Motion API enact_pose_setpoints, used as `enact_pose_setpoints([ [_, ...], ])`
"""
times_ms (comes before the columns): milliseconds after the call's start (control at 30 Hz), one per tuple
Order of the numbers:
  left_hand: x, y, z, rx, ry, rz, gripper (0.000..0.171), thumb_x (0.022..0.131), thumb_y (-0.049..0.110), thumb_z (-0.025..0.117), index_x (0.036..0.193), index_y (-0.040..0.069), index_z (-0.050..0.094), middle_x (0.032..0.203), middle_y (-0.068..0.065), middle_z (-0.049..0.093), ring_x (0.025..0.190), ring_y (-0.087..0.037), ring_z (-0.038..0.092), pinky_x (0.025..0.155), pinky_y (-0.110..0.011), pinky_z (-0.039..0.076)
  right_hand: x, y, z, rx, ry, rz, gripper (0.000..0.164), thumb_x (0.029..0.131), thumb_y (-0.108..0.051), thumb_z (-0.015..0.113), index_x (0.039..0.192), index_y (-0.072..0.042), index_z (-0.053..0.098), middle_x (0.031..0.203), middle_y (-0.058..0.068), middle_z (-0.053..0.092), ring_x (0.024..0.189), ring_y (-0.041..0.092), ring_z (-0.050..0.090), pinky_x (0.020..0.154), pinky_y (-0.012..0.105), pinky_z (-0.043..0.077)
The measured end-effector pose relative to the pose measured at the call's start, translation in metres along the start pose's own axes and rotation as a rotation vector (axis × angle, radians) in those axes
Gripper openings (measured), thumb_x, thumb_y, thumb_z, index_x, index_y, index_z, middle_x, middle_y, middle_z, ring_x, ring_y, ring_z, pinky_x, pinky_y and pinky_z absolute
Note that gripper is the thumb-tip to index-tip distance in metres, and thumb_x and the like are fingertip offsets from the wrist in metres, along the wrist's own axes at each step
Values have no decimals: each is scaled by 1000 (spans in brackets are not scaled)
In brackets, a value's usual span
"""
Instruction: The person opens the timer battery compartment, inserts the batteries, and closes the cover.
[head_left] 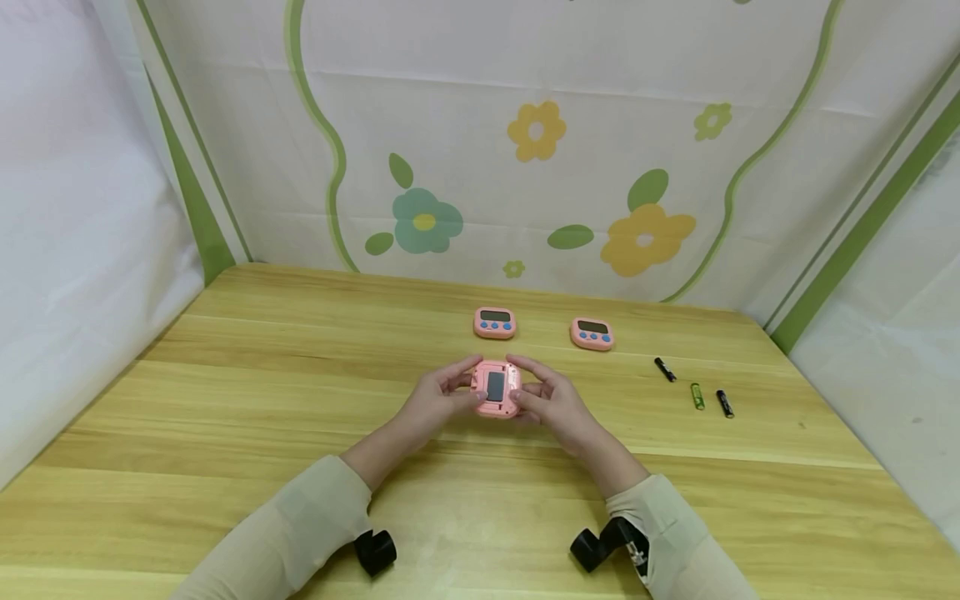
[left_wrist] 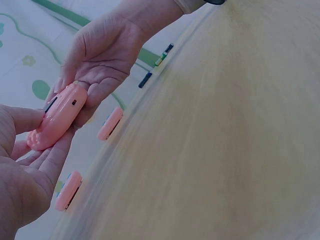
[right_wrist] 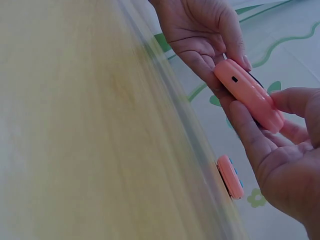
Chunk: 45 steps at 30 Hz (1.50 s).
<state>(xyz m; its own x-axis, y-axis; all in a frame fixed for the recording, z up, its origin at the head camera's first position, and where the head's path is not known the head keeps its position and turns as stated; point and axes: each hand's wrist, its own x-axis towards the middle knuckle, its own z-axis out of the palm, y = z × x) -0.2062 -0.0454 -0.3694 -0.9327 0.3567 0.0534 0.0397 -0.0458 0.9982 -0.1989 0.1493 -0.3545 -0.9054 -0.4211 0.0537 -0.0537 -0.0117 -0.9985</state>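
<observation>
Between both hands is a pink digital timer (head_left: 497,387), its back with a dark grey rectangle facing up toward the head camera. My left hand (head_left: 435,404) pinches its left edge, thumb on the back. On the right edge, my right hand (head_left: 558,407) grips it the same way, thumb on top and fingers beneath. The wrist views show the timer's side (left_wrist: 60,117) with a small dark slot, held above the table. Fingers hide part of its underside.
Two more pink timers with blue buttons, one on the left (head_left: 495,323) and one on the right (head_left: 592,334), lie face up behind the hands. To the right lie a black battery (head_left: 665,369), a green battery (head_left: 697,396) and another black battery (head_left: 724,404) on the wooden table (head_left: 262,358). A printed cloth (head_left: 465,108) hangs behind.
</observation>
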Motion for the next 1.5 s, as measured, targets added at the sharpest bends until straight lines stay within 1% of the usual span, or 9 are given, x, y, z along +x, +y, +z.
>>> enact_pose_setpoints([
  [100,-1,-1,-1,-30,-39,-41,56,78,-2,59,130,5,38,107,-16,53,89,-20,54,73,-30,49,1,1,-1,-6,-10,54,52,84,1,50,132,2,30,95,24,57,74,21,60,70,47,47],
  [167,-1,-1,-1,-56,-62,-73,56,79,-3,58,131,3,37,109,-18,52,86,-20,55,72,-32,49,2,3,-2,-10,-18,94,51,84,1,50,131,1,31,93,21,58,72,21,60,68,44,49],
  [267,-1,-2,-1,-76,-80,-102,56,80,-3,57,131,2,35,108,-19,51,83,-19,55,70,-34,50,2,4,-3,-3,-15,150,51,83,0,50,131,-2,33,88,18,59,70,21,60,66,41,50],
  [467,0,-4,-1,-102,-112,-152,60,80,-3,57,133,2,31,111,-22,50,87,-22,56,71,-35,49,3,5,-4,1,-15,204,51,83,-1,51,131,-4,34,80,14,60,68,20,59,65,38,51],
  [600,0,-6,0,-123,-133,-181,60,80,-4,56,134,2,29,111,-24,51,87,-25,57,72,-35,49,4,8,-7,17,-26,237,51,83,-2,51,131,-4,34,80,11,58,66,19,58,63,36,51],
  [700,1,-7,0,-128,-133,-188,59,80,-4,55,134,3,30,107,-23,52,86,-25,58,73,-35,49,5,12,-9,42,-32,250,52,82,-2,51,131,-5,34,87,12,57,67,19,59,63,35,51],
  [800,0,-8,0,-125,-136,-197,59,81,-4,55,134,4,30,108,-22,52,87,-24,57,73,-35,49,5,15,-10,66,-30,255,52,81,-2,51,131,-6,36,90,13,58,67,20,59,63,35,51],
  [1133,-1,-8,1,-140,-138,-215,58,81,-4,54,134,6,31,109,-21,51,87,-23,57,74,-35,48,5,21,-11,115,6,261,52,80,-2,52,129,-5,37,88,13,60,65,19,60,58,31,52],
  [1500,-1,-10,0,-137,-153,-199,58,82,-4,54,134,5,31,106,-20,53,86,-23,57,73,-34,48,5,20,-8,107,40,260,47,79,0,51,125,-1,40,83,12,61,61,18,60,54,29,51],
])
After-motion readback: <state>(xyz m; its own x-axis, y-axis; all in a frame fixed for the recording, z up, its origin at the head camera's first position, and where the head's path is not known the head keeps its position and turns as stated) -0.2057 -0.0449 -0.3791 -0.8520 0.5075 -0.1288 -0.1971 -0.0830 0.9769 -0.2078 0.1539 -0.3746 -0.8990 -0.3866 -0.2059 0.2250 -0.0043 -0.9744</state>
